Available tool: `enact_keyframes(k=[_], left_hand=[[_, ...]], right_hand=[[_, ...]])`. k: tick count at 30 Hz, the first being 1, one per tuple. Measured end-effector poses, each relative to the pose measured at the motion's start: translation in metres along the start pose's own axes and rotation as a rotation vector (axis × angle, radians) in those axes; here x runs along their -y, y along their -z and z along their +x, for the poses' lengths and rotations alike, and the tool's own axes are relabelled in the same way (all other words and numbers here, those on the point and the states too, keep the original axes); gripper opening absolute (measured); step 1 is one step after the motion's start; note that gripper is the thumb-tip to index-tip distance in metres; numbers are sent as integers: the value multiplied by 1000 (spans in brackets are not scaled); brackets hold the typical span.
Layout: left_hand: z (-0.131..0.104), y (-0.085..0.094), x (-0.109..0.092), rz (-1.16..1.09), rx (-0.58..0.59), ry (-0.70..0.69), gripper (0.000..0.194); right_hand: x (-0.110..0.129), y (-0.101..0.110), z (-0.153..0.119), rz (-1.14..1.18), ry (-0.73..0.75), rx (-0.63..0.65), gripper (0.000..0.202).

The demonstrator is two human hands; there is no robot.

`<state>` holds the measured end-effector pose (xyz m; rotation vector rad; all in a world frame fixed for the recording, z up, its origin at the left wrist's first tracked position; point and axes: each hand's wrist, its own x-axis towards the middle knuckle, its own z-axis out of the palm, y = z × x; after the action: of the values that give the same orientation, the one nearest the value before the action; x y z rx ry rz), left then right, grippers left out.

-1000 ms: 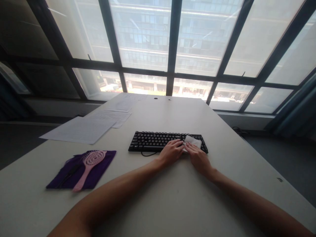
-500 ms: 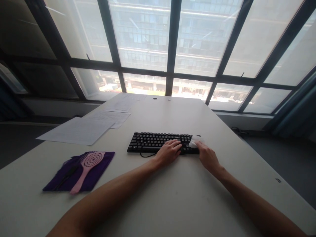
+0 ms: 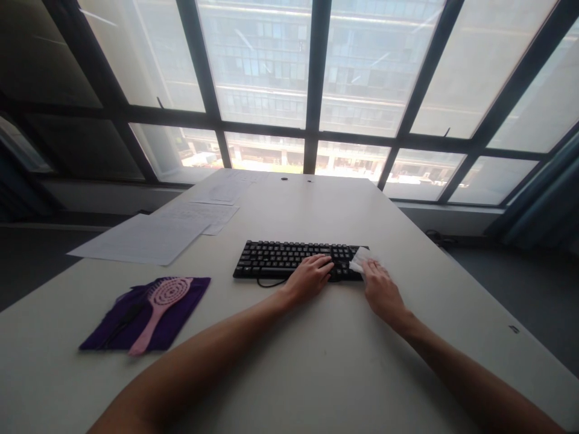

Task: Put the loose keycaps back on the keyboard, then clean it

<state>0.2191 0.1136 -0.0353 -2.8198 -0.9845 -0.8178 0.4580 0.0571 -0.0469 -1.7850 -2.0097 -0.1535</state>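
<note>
A black keyboard (image 3: 271, 258) lies on the white table (image 3: 289, 374), its cable looping out at the front edge. My left hand (image 3: 310, 277) rests on the keyboard's front right part, fingers spread over the keys and holding nothing. At the keyboard's right end, my right hand (image 3: 380, 289) has its fingers on a white wipe (image 3: 360, 258), pressing it over the last keys. The underside of the wipe is hidden.
At the left lie a pink hairbrush (image 3: 158, 307) and a dark slim item on a purple cloth (image 3: 187, 313). Behind them several paper sheets (image 3: 145, 238) overlap on the table. Tall windows stand beyond the far edge.
My right hand and the wipe have shifted slightly right, and the right fingers now lie flatter over the wipe. My left hand has stayed almost in place.
</note>
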Motion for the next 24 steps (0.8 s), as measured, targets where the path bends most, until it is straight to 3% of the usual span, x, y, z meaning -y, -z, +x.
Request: enact_keyframes(k=[5,12,15,19,24], left_hand=[[0,-1,0,-7,4,9,33],[1,3,-8,-45,-17,35,52],[3,9,-11,-14,3,2,48],[-4,20,-6,75,74,-2,42],[-36,42,8,210,169,53,48]], right_hand=[[1,0,0,55,-15,11,63],[40,-6,3,347,61,37,52],[56,-14,6,420,157,34,54],[75,-20,10,357,296,53,65],[107,-24,16,237,407,105,71]])
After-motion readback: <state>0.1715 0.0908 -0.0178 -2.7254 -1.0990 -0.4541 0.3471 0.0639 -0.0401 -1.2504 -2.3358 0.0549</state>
